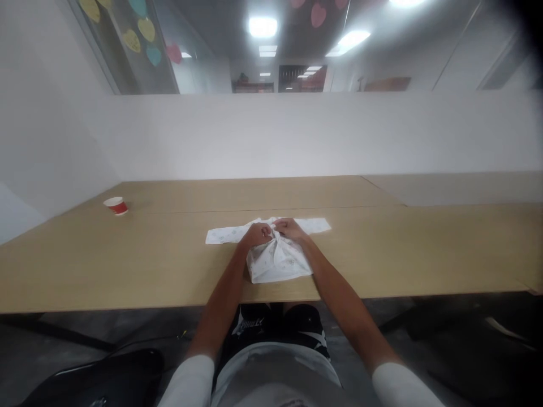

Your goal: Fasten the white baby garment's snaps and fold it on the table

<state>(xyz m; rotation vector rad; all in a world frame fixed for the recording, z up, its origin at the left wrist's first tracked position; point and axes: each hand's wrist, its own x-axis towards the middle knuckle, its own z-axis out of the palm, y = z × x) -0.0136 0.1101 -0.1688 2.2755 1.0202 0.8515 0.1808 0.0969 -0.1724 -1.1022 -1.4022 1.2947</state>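
Note:
A small white long-sleeved shirt point(275, 264) with a faint print lies on the table in front of me, its sleeves spread out to the left and right. Fabric bunches into folds at the upper middle of it, between my hands. My left hand point(258, 234) is closed on the bunched cloth from the left, fingers curled. From the other side my right hand point(290, 228) pinches the same gathered part. The fingertips nearly meet there, and the exact grip is partly hidden by the folds.
A red and white paper cup point(116, 206) stands at the far left of the wooden table point(169, 271). Behind the table rises a white wall point(254, 135) with a window above it. A black chair point(102, 379) is below at the lower left.

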